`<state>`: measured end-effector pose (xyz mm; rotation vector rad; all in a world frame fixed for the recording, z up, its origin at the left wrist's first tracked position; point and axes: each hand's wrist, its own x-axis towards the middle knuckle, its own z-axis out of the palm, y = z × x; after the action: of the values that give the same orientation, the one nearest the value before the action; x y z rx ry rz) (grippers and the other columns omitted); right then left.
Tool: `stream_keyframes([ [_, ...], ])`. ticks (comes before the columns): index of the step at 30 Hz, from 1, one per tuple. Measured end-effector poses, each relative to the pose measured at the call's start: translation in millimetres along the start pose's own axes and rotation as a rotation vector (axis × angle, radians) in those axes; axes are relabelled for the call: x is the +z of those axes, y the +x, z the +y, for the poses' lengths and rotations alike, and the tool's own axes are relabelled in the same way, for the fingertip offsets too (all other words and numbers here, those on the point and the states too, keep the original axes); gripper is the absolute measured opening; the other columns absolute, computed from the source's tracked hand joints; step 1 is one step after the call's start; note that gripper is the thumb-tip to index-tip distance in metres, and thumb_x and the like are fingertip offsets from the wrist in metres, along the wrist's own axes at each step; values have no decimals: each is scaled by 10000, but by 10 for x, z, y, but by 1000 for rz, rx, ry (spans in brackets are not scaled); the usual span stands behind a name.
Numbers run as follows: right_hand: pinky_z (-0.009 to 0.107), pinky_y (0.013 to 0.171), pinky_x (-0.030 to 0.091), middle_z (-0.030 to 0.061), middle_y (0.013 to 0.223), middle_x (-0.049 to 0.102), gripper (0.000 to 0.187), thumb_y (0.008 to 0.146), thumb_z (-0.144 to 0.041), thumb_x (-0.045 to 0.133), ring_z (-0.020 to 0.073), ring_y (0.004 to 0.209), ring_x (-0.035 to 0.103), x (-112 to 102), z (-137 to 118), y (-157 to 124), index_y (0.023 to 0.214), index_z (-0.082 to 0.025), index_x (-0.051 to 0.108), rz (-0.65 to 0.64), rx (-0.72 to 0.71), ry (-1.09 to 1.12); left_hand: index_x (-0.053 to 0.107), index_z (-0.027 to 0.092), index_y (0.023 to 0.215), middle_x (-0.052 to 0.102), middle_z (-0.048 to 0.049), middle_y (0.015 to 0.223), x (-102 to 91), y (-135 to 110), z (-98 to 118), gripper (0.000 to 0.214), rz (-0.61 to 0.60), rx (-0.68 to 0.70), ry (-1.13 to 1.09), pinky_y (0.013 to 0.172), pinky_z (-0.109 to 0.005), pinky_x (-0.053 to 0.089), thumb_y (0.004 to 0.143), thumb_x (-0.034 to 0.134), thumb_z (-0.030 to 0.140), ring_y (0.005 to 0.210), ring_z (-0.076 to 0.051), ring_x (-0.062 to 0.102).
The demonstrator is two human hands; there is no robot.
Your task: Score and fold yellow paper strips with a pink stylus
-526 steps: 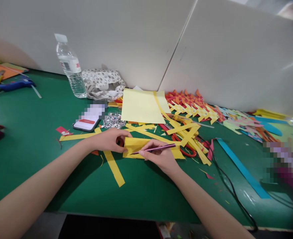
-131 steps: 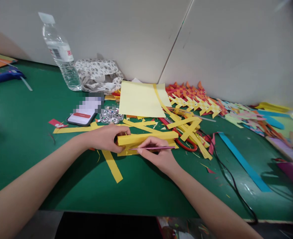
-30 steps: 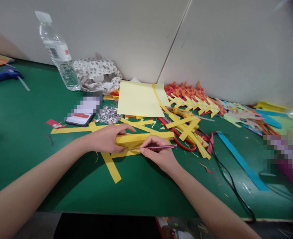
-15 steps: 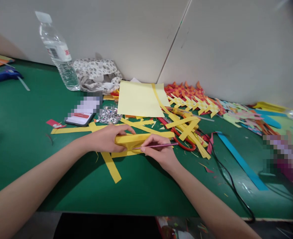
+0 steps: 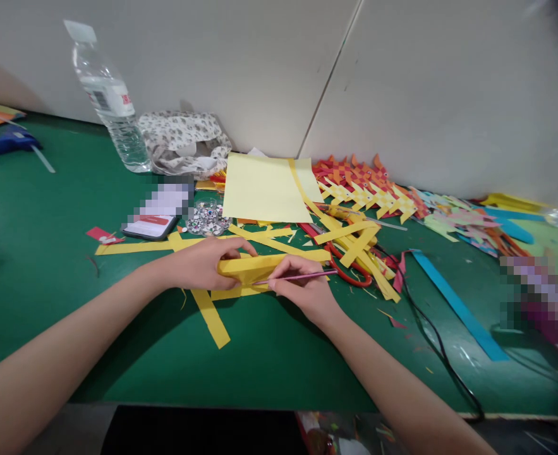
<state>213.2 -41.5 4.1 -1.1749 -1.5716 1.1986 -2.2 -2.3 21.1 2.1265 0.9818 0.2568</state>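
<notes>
My left hand presses down on the left end of a folded yellow paper piece lying on the green table, fingers curled over its edge. My right hand pinches a thin purple pencil, its tip touching the yellow paper near the middle. Loose yellow strips lie under and around the paper.
A water bottle, patterned cloth pouch, phone and a dish of googly eyes sit behind. Pale yellow sheet, red scissors, woven paper fish, a blue strip, a black cable and a glue gun surround.
My left fingers have shifted slightly on the folded yellow paper and the pencil has crept a little leftward along it. The paper looks more tightly folded than several seconds ago.
</notes>
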Motion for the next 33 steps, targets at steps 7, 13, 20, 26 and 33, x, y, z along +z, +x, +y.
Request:
stream_keyframes([
  [7, 238, 505, 392, -27, 563, 591, 95, 632, -176, 660, 98, 488, 497, -18, 32, 12, 577, -184, 582, 27, 6, 45, 468, 267, 1153, 680, 33, 869, -5, 2, -4, 471, -8, -11, -10, 617, -240, 381, 701, 599, 237, 717, -149, 597],
  [13, 226, 489, 386, -32, 538, 573, 72, 635, -182, 673, 93, 487, 485, 17, -23, -6, 599, -182, 611, -26, 28, 7, 477, 264, 1134, 682, 49, 834, -3, 4, -12, 461, 0, 8, 1, 656, -248, 384, 692, 589, 202, 690, -137, 585],
  [20, 233, 497, 393, -29, 550, 584, 98, 635, -183, 668, 96, 486, 497, -11, 14, 7, 578, -184, 589, 15, -2, 34, 466, 282, 1140, 683, 43, 895, -3, 9, -17, 456, -8, -19, -6, 605, -236, 381, 705, 594, 237, 730, -149, 600],
  [26, 233, 491, 389, -28, 547, 580, 78, 643, -195, 676, 97, 486, 486, -2, -2, 3, 602, -185, 610, -28, 19, -3, 469, 276, 1131, 685, 46, 876, 3, 15, -20, 457, -2, 3, 2, 609, -236, 379, 696, 590, 210, 720, -145, 602],
  [33, 238, 497, 395, -28, 558, 586, 96, 644, -200, 674, 101, 492, 496, -2, 7, -1, 591, -189, 594, -4, 1, 8, 470, 260, 1140, 682, 33, 863, -3, 5, -9, 460, -8, -7, 2, 596, -238, 376, 697, 590, 218, 709, -150, 602],
])
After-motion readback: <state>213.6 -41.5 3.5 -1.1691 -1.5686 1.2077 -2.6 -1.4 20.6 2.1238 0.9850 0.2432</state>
